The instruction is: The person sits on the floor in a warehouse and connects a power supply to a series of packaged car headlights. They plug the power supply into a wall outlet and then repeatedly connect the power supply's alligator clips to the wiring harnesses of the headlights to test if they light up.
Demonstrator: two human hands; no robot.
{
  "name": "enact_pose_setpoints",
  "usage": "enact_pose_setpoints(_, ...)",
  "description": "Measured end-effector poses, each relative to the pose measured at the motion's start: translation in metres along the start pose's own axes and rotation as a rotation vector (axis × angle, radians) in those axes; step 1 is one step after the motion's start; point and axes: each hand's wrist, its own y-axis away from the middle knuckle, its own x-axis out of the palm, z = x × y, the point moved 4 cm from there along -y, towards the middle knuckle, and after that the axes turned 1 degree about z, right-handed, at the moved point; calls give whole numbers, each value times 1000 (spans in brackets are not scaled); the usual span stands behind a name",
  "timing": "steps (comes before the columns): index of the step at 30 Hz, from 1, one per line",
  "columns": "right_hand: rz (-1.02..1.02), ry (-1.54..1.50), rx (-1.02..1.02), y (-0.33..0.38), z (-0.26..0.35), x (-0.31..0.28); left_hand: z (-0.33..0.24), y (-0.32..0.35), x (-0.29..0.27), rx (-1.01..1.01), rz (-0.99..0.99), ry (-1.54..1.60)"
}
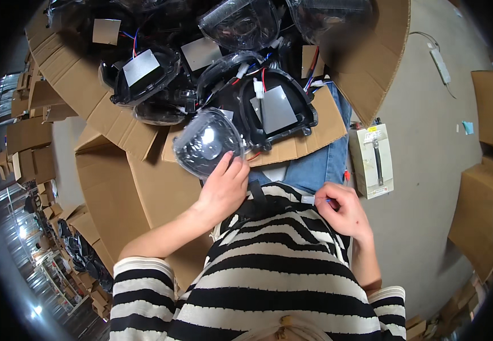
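Observation:
A vehicle lamp with a clear, curved front (205, 142) lies at the cardboard's near edge. My left hand (224, 186) holds its near right side, fingers curled over the rim. Close to my striped shirt, my right hand (343, 211) is closed in a pinch on a small white wire connector (308, 199). A bit of blue wire shows at those fingers; where it leads is hidden. Just beyond the left hand sits a black lamp housing (309, 116) with a silvery square plate (276, 108), red wires and a white plug (258, 87).
More lamps (241, 25) and housings are heaped in a large open cardboard box (366, 68) ahead. At the right, a white box-shaped device with a black handle (371, 159) stands on the floor near a power strip (440, 65). Cardboard boxes (482, 204) line both sides.

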Motion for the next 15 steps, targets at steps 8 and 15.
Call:
enact_pose_setpoints(8, -4, 24, -18, 0, 5, 0, 22, -5, 18, -162, 172, -116)
enact_pose_setpoints(15, 18, 23, -26, 0, 9, 5, 11, -15, 24, -319, -59, 162)
